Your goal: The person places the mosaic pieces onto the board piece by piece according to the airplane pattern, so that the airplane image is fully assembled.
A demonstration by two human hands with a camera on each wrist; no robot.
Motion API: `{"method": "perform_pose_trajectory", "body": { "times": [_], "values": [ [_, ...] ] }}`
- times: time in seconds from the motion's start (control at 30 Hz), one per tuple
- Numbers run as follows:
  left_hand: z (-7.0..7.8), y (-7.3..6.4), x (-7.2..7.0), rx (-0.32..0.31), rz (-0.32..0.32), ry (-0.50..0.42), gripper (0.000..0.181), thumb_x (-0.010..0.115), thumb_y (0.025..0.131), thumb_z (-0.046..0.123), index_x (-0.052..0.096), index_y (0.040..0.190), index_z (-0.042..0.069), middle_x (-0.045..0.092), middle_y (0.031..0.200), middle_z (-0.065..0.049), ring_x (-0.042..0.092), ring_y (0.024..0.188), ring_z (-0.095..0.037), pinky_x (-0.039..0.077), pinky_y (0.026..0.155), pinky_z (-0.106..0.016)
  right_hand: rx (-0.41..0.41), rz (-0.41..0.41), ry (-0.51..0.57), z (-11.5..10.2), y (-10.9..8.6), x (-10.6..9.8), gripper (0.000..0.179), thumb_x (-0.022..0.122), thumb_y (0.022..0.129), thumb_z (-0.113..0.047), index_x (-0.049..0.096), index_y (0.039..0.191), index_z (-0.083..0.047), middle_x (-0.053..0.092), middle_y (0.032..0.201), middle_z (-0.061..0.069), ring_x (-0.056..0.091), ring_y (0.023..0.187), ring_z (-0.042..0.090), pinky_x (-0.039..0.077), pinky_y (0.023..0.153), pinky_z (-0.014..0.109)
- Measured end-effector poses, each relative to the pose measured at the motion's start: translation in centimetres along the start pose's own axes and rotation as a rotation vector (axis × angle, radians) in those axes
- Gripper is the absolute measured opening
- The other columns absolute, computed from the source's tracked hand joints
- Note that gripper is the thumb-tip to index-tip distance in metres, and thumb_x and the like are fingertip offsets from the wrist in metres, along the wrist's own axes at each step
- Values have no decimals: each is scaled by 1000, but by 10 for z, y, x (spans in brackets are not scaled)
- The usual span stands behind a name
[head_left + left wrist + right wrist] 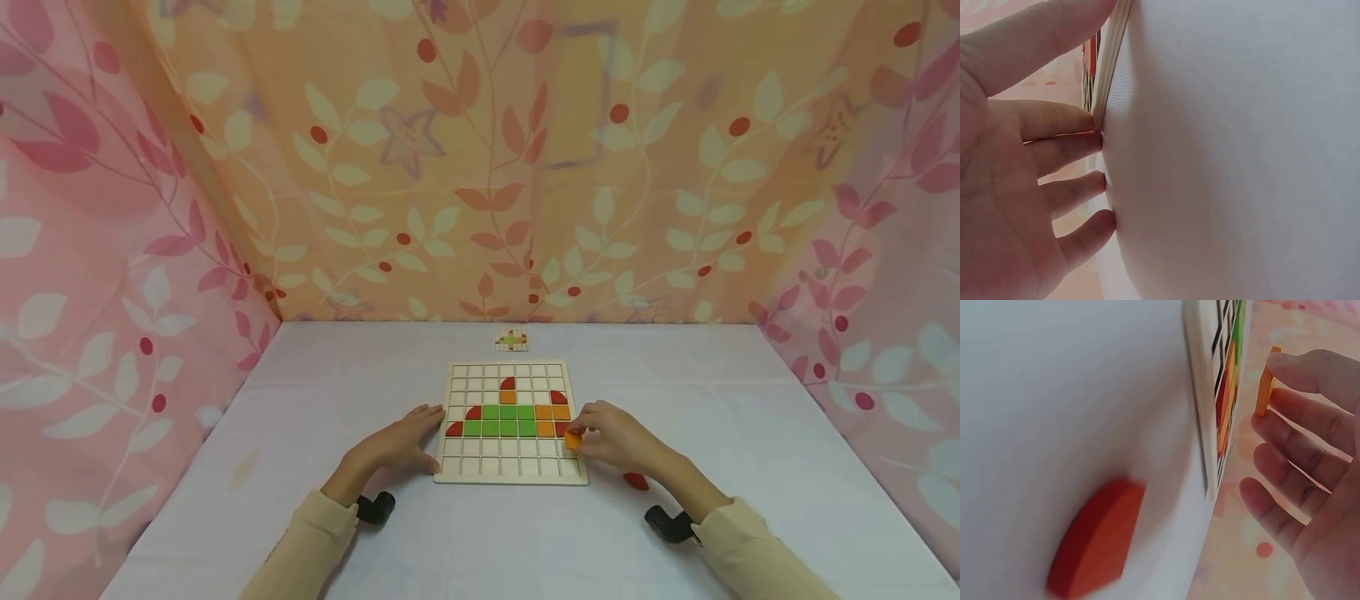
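A wooden grid board (510,467) lies on the table. On it sit several green square tiles (508,412), several orange ones (543,412) and red quarter-round pieces (474,413). My right hand (611,433) pinches an orange square tile (1264,387) between thumb and fingertips, raised over the board's right edge beside a red piece (561,428) that is partly hidden. My left hand (393,442) rests along the left edge of the board, thumb and fingers spread, fingertips (1094,125) right at its side. No piece shows in it.
A loose red quarter-round piece (1097,540) lies on the white tabletop (330,375) under the right wrist. Behind the board is a small card (511,338) with a coloured grid picture. Patterned cloth (480,167) hangs at the back and both sides.
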State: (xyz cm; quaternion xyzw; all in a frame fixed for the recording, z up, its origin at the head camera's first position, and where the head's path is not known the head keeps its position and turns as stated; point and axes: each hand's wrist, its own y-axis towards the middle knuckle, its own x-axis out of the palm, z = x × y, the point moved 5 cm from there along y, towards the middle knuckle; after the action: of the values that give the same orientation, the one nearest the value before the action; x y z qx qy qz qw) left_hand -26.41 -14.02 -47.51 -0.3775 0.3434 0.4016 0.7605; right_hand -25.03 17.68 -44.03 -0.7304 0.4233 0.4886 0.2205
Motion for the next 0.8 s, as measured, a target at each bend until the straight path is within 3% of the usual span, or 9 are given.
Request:
{"method": "perform_pose_trajectory", "body": {
  "times": [0.2,0.53,0.8],
  "values": [
    [-1,1,1,1,2,6,91,83,76,26,35,151,5,28,161,-8,16,152,-30,22,121,-52,3,-19,-3,-11,14,6,24,78,81,-25,75,102,-14,63,93,-8,50,87,11,48,76,26],
    [-3,3,1,18,8,8,92,84,75,24,34,151,4,29,160,-9,17,152,-31,20,121,-51,-62,-7,-25,-34,35,18,21,78,81,-24,76,98,-11,57,83,-5,43,77,9,38,65,20],
    [-3,3,1,22,14,5,93,84,74,23,34,151,5,30,160,-8,17,152,-30,20,122,-50,-57,-24,-68,-47,51,32,20,77,81,-24,76,98,-13,61,88,-5,47,80,9,44,68,23]
  ]
}}
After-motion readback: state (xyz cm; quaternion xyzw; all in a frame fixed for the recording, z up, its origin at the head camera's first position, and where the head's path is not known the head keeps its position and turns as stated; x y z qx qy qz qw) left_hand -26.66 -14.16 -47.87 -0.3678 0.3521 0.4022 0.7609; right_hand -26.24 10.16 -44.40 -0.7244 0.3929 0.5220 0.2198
